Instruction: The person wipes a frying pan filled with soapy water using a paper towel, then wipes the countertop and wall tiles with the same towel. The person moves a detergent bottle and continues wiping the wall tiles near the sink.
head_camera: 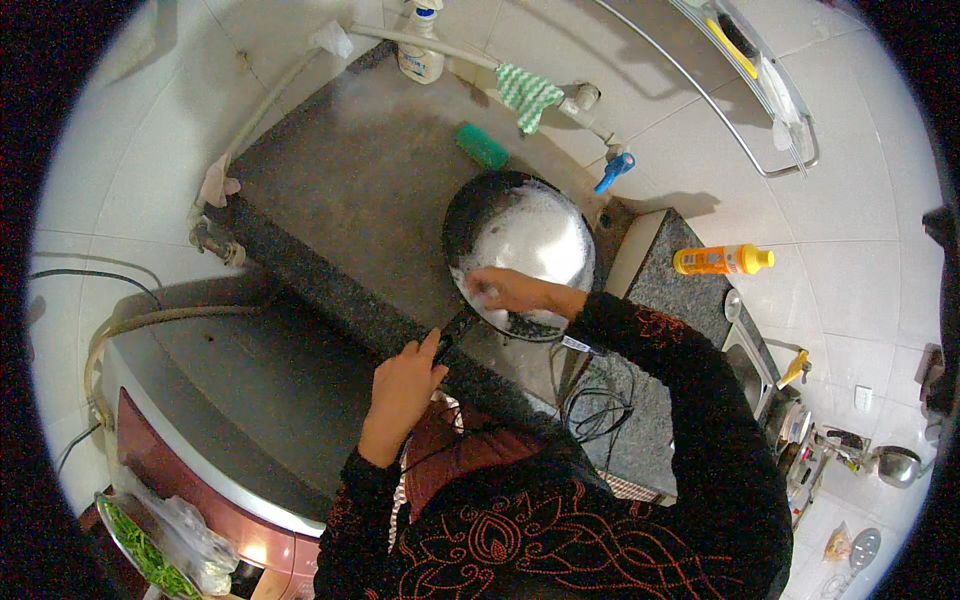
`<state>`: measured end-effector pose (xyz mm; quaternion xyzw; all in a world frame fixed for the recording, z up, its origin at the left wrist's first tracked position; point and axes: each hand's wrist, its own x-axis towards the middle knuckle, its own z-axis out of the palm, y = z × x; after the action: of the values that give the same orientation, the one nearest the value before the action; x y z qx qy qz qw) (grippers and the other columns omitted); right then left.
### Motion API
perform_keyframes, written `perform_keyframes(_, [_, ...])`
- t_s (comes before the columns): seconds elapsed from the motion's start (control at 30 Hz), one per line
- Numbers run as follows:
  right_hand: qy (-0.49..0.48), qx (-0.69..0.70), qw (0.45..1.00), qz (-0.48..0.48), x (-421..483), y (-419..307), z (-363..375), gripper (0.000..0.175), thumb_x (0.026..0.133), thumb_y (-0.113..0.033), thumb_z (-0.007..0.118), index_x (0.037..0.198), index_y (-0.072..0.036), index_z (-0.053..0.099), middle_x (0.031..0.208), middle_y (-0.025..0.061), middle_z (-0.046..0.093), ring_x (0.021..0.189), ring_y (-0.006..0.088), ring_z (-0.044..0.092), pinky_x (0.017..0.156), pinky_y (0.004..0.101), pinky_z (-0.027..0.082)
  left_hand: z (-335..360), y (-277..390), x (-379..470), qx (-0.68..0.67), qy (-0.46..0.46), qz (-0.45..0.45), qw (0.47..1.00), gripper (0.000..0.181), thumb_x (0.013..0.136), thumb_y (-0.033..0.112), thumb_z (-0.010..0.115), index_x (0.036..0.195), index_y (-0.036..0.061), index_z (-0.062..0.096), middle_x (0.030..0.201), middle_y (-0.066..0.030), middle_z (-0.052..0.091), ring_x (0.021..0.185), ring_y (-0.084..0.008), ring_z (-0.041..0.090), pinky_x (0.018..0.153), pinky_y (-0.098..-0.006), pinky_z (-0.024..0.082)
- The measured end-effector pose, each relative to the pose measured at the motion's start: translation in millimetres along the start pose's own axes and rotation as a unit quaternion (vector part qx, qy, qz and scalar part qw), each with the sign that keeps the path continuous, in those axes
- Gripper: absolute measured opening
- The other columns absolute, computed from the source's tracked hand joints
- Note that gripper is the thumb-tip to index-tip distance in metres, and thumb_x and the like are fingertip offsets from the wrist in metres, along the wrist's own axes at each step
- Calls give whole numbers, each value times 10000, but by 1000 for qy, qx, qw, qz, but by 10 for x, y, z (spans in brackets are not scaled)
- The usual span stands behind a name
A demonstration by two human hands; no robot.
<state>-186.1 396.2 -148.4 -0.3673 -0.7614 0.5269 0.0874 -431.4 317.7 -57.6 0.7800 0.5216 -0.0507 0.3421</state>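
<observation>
A dark round pan [459,217] with white foam [536,232] over much of its inside is held above a grey stone basin floor. My left hand [405,382] grips the pan's black handle [454,334], its fingers wrapped around it. Inside the near left part of the pan, my right hand [506,291] is bent down into the foam with its fingers curled. Whether it holds a scrubber cannot be seen. Beyond the pan's far edge lies a green scrubbing pad or sponge [482,146].
A blue-handled tap [615,172] and a green-striped cloth [527,96] hang along the wall pipe. A spray bottle [421,56] stands at the back corner. On the right are a yellow-orange bottle [716,260], a granite counter [660,277] and a coiled black cable [598,412]. Stone edging [322,281] borders the basin.
</observation>
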Motion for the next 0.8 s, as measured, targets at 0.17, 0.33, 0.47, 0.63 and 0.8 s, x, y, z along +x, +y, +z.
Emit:
perform_keyframes(0.17, [-142, -86, 983, 75, -536, 47, -51, 351, 689, -120, 630, 1025, -105, 529, 977, 120, 543, 914, 302, 529, 752, 416, 435, 16, -74, 8, 17, 66, 45, 997, 520, 792, 277, 604, 1252, 98, 441, 905, -140, 589, 752, -334, 609, 646, -411, 499])
perform_keyframes(0.33, [-128, -256, 951, 116, -1094, 397, -225, 260, 749, -153, 588, 1006, -180, 561, 928, 123, 549, 880, 311, 546, 706, 443, 444, 39, -97, 22, -5, 57, 29, 998, 507, 794, 280, 601, 1249, 115, 448, 902, -130, 590, 754, -337, 606, 648, -416, 496])
perform_keyframes(0.47, [-81, -329, 906, 253, -1169, 775, -334, 259, 783, -93, 543, 999, -236, 543, 976, 91, 507, 899, 299, 529, 669, 445, 438, 4, -82, 15, -8, 53, 29, 998, 507, 796, 282, 600, 1250, 117, 447, 897, -133, 591, 754, -340, 605, 644, -416, 495])
perform_keyframes(0.63, [51, -569, 816, 91, -1087, 1099, -578, 192, 818, -207, 481, 988, -187, 567, 921, 90, 527, 845, 289, 533, 650, 427, 436, -33, -73, 9, -8, 42, 24, 999, 505, 794, 274, 605, 1247, 111, 451, 928, -157, 593, 759, -343, 606, 636, -418, 491])
perform_keyframes(0.8, [55, -609, 784, 108, -678, 1180, -846, 207, 804, -178, 487, 995, -162, 566, 968, 109, 533, 935, 312, 513, 714, 454, 448, -17, -84, 9, -11, 39, 24, 999, 499, 790, 264, 614, 1238, 107, 461, 959, -181, 592, 761, -350, 606, 634, -414, 492])
